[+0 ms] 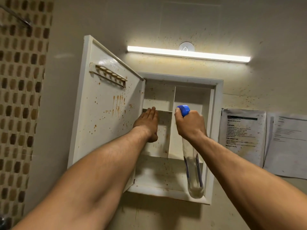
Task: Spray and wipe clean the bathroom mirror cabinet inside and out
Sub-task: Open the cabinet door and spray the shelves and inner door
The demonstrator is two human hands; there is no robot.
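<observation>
White mirror cabinet point(217, 130), door point(103, 113) open at its left edge, upright divider point(172, 122) inside, short shelf point(164, 111) left of it, brown-spattered lower shelf point(154, 165) beneath.

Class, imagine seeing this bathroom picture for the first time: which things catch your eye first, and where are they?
The open cabinet door, swung left, is spattered with brown stains. The right hand grips a clear, blue-capped spray bottle before the cabinet's right compartment; a lit strip light glows above.

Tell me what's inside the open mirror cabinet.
The cabinet shows stained compartments: a vertical divider, a small shelf left of it. The left hand reaches into the left side; the right hand grips a spray bottle before the right side. What lies behind hands and bottle is hidden.
</observation>
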